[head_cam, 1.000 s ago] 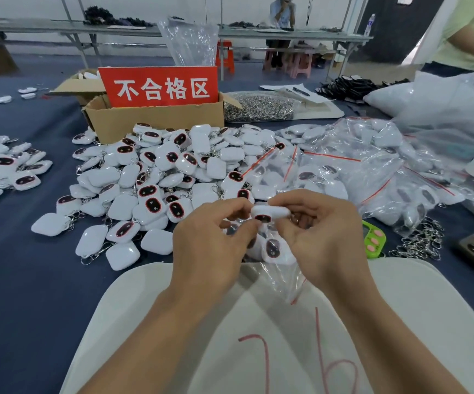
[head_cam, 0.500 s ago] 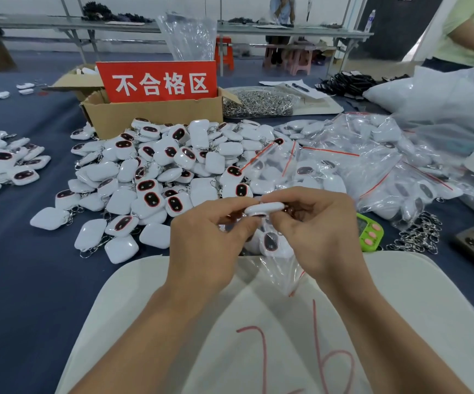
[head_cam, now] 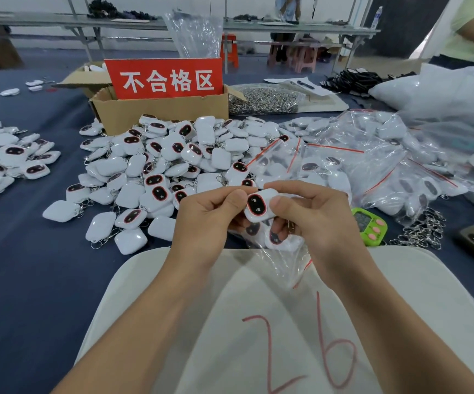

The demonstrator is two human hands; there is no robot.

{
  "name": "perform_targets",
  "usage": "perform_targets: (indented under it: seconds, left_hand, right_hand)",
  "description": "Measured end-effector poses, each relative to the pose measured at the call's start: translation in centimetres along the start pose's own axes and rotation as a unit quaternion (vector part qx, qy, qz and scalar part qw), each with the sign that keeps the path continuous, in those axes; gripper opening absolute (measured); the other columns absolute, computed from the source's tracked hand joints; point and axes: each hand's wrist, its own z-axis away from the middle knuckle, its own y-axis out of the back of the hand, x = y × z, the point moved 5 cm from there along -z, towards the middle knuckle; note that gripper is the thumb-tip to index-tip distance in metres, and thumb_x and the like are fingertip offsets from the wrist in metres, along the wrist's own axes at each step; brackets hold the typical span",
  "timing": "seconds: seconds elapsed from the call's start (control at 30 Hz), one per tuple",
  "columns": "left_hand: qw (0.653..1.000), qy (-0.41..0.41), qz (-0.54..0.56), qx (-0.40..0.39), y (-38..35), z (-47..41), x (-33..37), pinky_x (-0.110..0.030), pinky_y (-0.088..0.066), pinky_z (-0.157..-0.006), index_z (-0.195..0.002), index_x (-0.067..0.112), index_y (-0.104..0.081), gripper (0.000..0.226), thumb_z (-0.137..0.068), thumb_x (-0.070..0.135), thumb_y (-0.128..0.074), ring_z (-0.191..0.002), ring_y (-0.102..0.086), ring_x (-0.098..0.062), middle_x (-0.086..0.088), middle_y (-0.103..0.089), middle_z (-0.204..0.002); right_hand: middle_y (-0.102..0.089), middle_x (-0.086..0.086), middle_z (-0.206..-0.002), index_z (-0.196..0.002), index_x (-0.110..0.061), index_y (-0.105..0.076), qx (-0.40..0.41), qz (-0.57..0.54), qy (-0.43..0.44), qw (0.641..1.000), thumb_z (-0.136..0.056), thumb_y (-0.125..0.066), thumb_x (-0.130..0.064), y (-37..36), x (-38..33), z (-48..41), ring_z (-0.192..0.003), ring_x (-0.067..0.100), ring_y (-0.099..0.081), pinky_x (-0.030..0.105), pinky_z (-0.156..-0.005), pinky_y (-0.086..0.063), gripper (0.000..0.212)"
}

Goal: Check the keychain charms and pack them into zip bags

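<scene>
Turned since a moment ago, the charm (head_cam: 258, 204) now shows its dark, red-rimmed face to the camera instead of its thin edge. It sits at the centre of the frame, raised above the table between both hands. The left hand (head_cam: 204, 220) pinches its left edge with thumb and curled fingers. The right hand (head_cam: 315, 220) grips the right edge, thumb on the front and fingers curled behind.

Just below the hands lies a clear zip bag (head_cam: 282, 264) with a few charms inside, its lower part resting on a white cloth (head_cam: 173, 294) marked "26" in red. Beyond the hands, a loose pile of charms (head_cam: 167, 166) spreads over the blue table (head_cam: 31, 265). Filled zip bags (head_cam: 372, 166) lie to its right. A green timer (head_cam: 370, 226) sits just right of the right hand. At upper centre, behind the pile, stands a cardboard box (head_cam: 159, 112) with a red sign (head_cam: 165, 78).
</scene>
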Motion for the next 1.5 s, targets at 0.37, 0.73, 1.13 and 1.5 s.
perform_targets:
  seconds: [0.37, 0.73, 1.13, 1.5]
  left_hand:
    - [0.995, 0.069, 0.067, 0.023, 0.2, -0.1, -0.7, -0.022, -0.051, -0.053, -0.097, 0.000, -0.079, 0.021, -0.101, 0.009, -0.060, -0.056, -0.061, -0.016, -0.014, -0.072, -0.076]
    - [0.998, -0.016, 0.019, -0.063, -0.5, 0.4, 0.5, -0.028, -0.057, -0.089, -0.102, 0.025, -0.083, 0.026, -0.081, 0.015, -0.072, -0.092, -0.070, -0.017, -0.009, -0.078, -0.100]
    - [0.998, 0.011, 0.000, 0.059, -0.2, 0.3, 0.0, -0.014, -0.048, -0.053, -0.069, 0.022, -0.082, 0.017, -0.085, 0.016, -0.082, -0.050, -0.060, -0.004, 0.002, -0.075, -0.066]
    - [0.805, -0.128, -0.578, -0.043, -5.6, 3.8, -1.1, -0.030, -0.036, -0.063, -0.077, 0.036, -0.064, 0.051, -0.067, 0.085, -0.053, -0.068, -0.059, -0.010, 0.013, -0.063, -0.063]
  right_hand:
    - [-0.076, 0.014, -0.079, -0.110, -0.018, -0.078, -0.071, 0.067, 0.000, 0.995, -0.065, -0.081, -0.009, -0.4, 0.4, 0.1, -0.066, 0.032, -0.068, 0.032, -0.066, -0.053, 0.046]
    - [-0.074, 0.016, -0.076, -0.096, -0.014, -0.081, -0.045, 0.019, -0.028, 0.998, -0.084, -0.071, -0.023, -0.4, 0.5, -0.2, -0.062, 0.023, -0.066, 0.038, -0.063, -0.053, 0.018]
    - [-0.067, 0.023, -0.064, -0.072, -0.013, -0.075, 0.061, 0.078, 0.032, 0.995, -0.085, -0.066, -0.028, 0.7, 0.2, -0.7, -0.049, 0.020, -0.052, 0.025, -0.050, -0.042, 0.023]
    - [-0.032, 0.013, -0.052, -0.050, -0.007, -0.043, 0.190, 0.087, 0.037, 0.977, -0.070, -0.066, -0.022, 4.2, -1.5, -0.6, -0.048, 0.016, -0.028, 0.023, -0.045, -0.024, 0.034]
